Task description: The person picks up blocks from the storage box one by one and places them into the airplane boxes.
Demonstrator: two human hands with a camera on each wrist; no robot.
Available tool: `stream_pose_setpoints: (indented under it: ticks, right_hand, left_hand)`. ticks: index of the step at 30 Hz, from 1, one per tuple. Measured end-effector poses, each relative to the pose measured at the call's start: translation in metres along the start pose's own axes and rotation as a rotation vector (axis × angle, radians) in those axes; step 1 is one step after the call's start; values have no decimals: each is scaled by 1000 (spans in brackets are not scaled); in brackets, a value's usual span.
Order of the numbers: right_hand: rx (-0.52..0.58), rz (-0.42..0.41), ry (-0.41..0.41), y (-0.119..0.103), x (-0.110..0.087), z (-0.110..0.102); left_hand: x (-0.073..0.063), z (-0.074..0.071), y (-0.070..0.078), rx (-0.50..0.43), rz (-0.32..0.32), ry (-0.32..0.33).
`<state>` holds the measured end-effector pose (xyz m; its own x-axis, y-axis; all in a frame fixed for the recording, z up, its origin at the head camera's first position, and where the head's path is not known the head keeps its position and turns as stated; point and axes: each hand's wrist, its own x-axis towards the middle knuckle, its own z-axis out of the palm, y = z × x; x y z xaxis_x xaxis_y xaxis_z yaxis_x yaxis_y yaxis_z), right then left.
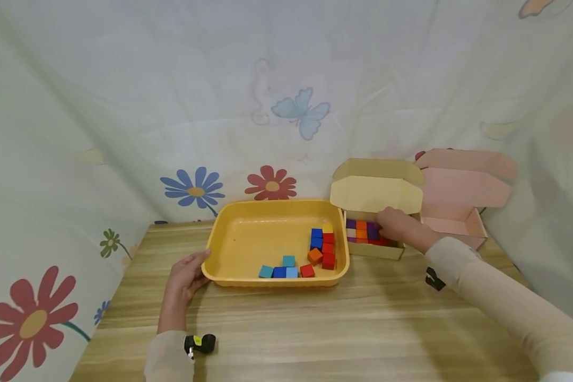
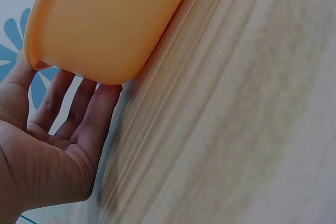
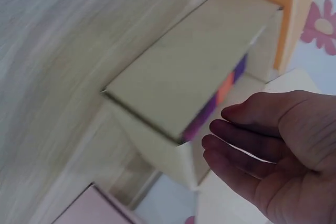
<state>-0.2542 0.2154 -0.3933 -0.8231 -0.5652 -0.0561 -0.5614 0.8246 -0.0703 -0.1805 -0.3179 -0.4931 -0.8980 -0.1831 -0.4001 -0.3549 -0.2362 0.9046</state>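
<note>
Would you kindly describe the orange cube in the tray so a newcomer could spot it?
Find the large yellow tray on the table. At its right end, left of a row of red cubes, sits the orange cube, the only orange one in the tray.

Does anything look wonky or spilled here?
Nothing looks spilled. But in the yellow tray, one orange cube looks wonky: it sits turned, corner forward, while the red cubes just to its right line up much straighter.
</note>
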Motion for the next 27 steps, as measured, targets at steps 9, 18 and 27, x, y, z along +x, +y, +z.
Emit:
stream_pose_setpoints:
  ticks: [9,18,27]
  right_hand:
    - [65,-37,10,-38,16,-20]
    - [10,-254,-131,-104,38,-19]
    - [-2,-322,-262,-176,64,-12]
  left_hand:
    - [-1,1,2,16,-16,14]
    - [1,2,2,11,-26,17]
    - [1,3,3,34,-22,10]
